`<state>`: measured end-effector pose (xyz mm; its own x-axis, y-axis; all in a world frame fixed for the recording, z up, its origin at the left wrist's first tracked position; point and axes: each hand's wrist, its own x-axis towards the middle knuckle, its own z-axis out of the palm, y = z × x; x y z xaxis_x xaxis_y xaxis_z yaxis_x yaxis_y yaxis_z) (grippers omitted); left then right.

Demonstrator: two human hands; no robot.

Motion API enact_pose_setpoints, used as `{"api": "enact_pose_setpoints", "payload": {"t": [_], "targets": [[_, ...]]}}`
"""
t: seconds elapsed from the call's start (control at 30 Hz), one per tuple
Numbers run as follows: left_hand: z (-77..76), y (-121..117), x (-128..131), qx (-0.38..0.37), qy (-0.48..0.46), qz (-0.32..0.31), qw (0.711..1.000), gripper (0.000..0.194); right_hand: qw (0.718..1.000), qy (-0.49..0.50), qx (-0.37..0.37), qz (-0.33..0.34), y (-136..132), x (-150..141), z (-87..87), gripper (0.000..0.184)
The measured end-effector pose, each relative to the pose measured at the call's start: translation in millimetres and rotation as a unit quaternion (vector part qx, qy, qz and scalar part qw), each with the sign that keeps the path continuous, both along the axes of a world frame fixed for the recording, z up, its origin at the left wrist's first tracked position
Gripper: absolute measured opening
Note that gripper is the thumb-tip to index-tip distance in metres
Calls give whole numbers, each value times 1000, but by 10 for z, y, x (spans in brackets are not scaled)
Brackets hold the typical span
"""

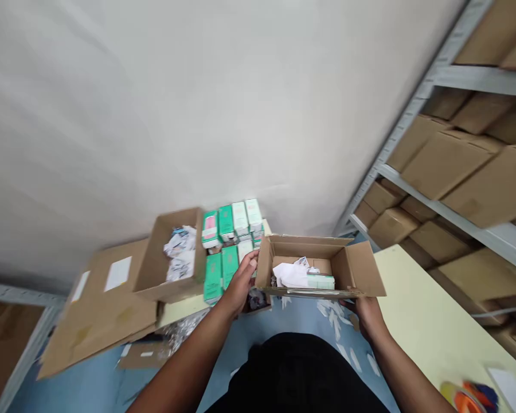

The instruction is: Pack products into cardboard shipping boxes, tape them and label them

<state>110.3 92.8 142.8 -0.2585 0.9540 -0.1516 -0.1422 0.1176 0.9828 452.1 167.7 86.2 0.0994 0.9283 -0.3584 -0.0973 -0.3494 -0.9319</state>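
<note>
I hold an open cardboard box up in front of me with both hands. My left hand grips its left flap, fingers wrapped on the edge. My right hand holds it from below at the right, its fingers hidden under the box. Inside lie white crumpled packets and a small green-and-white carton. Just behind my left hand stands a stack of green and white cartons.
Another open cardboard box with crumpled packets stands to the left, beside flattened cardboard. A pale yellow table runs along the right. Metal shelving with brown boxes fills the right side. White scraps lie on the blue floor.
</note>
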Motion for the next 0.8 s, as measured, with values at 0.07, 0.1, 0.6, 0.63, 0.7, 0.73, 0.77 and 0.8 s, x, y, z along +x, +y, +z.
{"api": "enact_pose_setpoints", "payload": {"t": [0.07, 0.1, 0.6, 0.63, 0.7, 0.73, 0.77, 0.8], "targets": [[-77, 220, 394, -12, -6, -24, 1000, 68, 999, 5, -5, -35, 30, 371, -67, 35], [-119, 342, 603, -17, -2, -31, 999, 69, 998, 8, -10, -54, 41, 574, -108, 36], [-724, 1852, 3385, -134, -21, -244, 960, 53, 980, 4, -109, -164, -213, 3074, -811, 38], [-741, 1946, 3514, -134, -26, -257, 957, 53, 977, 0, -113, -179, -231, 3162, -881, 38], [-791, 2134, 3777, -131, -34, -290, 948, 56, 970, -3, -117, -213, -259, 3305, -1045, 36], [-828, 2226, 3908, -130, -36, -307, 942, 57, 966, -5, -118, -231, -269, 3362, -1136, 36], [-875, 2317, 4035, -130, -34, -324, 936, 58, 962, -10, -115, -247, -275, 3408, -1228, 37], [-931, 2405, 4155, -132, -29, -341, 930, 59, 959, -18, -112, -261, -278, 3445, -1319, 37]]}}
